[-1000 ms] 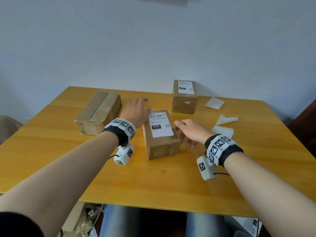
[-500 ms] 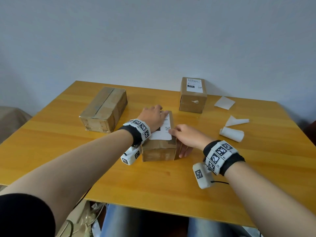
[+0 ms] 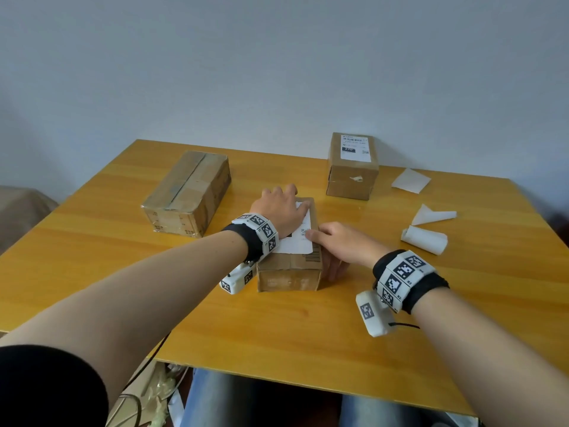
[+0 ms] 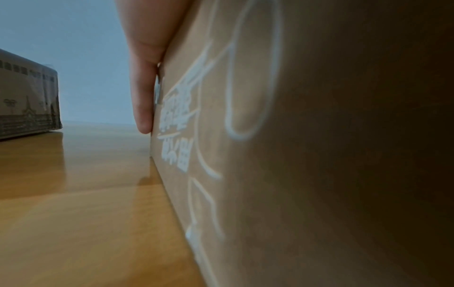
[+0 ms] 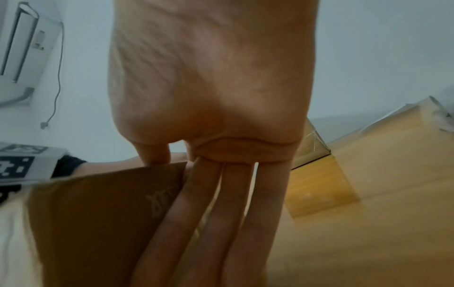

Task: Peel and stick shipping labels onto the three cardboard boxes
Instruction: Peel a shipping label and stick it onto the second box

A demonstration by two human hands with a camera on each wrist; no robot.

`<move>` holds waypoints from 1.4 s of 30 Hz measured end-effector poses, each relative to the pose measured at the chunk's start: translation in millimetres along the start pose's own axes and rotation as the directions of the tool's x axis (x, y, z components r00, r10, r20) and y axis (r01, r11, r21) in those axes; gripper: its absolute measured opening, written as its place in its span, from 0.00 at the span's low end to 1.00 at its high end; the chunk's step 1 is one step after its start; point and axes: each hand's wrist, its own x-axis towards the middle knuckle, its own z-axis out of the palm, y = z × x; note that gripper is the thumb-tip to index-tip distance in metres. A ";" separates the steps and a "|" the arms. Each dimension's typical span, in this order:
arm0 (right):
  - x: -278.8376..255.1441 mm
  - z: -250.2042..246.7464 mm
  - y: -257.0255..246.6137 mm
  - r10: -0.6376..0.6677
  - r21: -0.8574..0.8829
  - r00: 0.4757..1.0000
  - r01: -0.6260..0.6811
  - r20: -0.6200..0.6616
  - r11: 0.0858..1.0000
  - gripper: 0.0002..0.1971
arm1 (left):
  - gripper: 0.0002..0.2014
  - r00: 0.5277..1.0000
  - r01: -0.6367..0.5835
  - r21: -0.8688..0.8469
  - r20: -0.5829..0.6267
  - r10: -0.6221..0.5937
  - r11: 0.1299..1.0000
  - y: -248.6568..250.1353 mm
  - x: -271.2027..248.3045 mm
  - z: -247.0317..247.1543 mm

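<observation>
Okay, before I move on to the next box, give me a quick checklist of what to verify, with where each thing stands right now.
1. Label sits flat on the middle box: cannot tell; left hand covers much of it, the visible near corner looks flat.
2. Middle box steadied: ok; right hand has its thumb on top and straight fingers along the side.
3. Far box labelled: ok; a white label is on top.
4. Large box at left labelled: not ok; its top shows only tape.
5. A fresh label within reach: cannot tell; the white papers at right may just be peeled backings.
</observation>
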 end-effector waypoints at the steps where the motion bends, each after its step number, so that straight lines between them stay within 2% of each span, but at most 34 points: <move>1: 2.4 0.4 0.5 0.007 -0.006 1.000 -0.007 -0.003 1.000 0.23 | 0.29 1.000 0.003 -0.007 -0.012 -0.003 1.000 -0.5 1.6 0.8; 6: 16.1 -3.8 1.1 0.063 0.013 0.997 -0.062 -0.043 0.998 0.35 | 0.25 0.998 -0.002 -0.034 -0.069 -0.001 0.999 -2.5 10.0 2.9; 20: 35.3 -10.1 3.1 0.120 -0.052 0.991 -0.123 -0.051 0.991 0.41 | 0.21 0.995 0.022 0.018 -0.094 -0.020 1.000 -6.0 26.2 0.4; 33: 37.8 -8.3 7.9 0.112 -0.004 0.993 -0.112 -0.048 0.994 0.38 | 0.18 0.989 0.022 0.038 -0.150 -0.016 0.999 -10.1 39.5 -4.4; 38: 38.2 -7.8 8.3 0.107 0.011 0.993 -0.106 -0.055 0.994 0.36 | 0.13 0.990 -0.024 0.079 -0.139 0.034 0.997 -11.2 40.4 -8.0; 42: 41.9 -7.8 11.4 0.108 0.020 0.992 -0.107 -0.058 0.994 0.36 | 0.23 0.989 0.026 -0.023 -0.144 -0.029 0.999 -14.1 46.7 -8.4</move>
